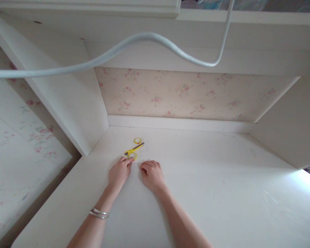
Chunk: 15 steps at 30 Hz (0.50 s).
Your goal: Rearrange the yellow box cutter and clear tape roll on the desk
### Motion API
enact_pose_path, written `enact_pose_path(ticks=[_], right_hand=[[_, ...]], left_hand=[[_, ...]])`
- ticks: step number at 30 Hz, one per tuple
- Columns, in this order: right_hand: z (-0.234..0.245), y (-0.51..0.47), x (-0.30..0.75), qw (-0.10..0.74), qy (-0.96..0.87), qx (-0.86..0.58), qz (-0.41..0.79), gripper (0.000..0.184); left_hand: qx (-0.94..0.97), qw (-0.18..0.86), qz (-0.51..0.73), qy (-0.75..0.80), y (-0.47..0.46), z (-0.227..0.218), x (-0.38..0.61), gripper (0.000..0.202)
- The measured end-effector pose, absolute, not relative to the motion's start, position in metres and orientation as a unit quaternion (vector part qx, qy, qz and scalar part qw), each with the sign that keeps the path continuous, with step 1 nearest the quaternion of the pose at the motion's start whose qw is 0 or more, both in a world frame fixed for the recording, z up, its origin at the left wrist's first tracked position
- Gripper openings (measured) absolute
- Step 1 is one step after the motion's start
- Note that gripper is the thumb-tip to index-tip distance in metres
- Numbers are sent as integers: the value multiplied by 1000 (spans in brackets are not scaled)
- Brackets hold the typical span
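Both my hands rest on a white desk (209,179). My left hand (120,172) has a silver bracelet on its wrist, and its fingertips pinch a small yellow tape ring (132,156). A yellow utility knife (134,148) lies just beyond that ring, and a second yellow tape ring (137,140) sits behind the knife. My right hand (152,174) lies a little to the right with its fingers curled under, knuckles up, and nothing visible in it.
The desk sits in a white alcove with a side panel (74,113) on the left, another on the right, and floral wallpaper (186,93) at the back. A white cable (144,36) hangs across the top of the view. Left of the desk is a floral surface.
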State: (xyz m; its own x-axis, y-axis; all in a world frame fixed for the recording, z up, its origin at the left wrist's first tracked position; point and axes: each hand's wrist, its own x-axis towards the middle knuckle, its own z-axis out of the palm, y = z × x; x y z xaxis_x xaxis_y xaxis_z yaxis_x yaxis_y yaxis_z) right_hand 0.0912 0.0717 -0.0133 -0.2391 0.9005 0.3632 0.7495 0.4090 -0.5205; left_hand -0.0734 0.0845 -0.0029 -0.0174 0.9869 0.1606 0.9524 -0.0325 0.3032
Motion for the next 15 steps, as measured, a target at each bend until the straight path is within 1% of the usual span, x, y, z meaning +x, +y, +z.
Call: enact_pose_path(ticks=[5,10,15], right_hand=[[-13,72,91,321,-777,-528,120,20],[-13,72,90,314,-773,-535,130,20],[-11,72,91,301,-776,-537,137,19]], left_hand=[[698,32,152,699,84,-4,-74,32],[716,9,184,673,81,-7,-70,31],[745,-76,218,626,88,0,-61,29]])
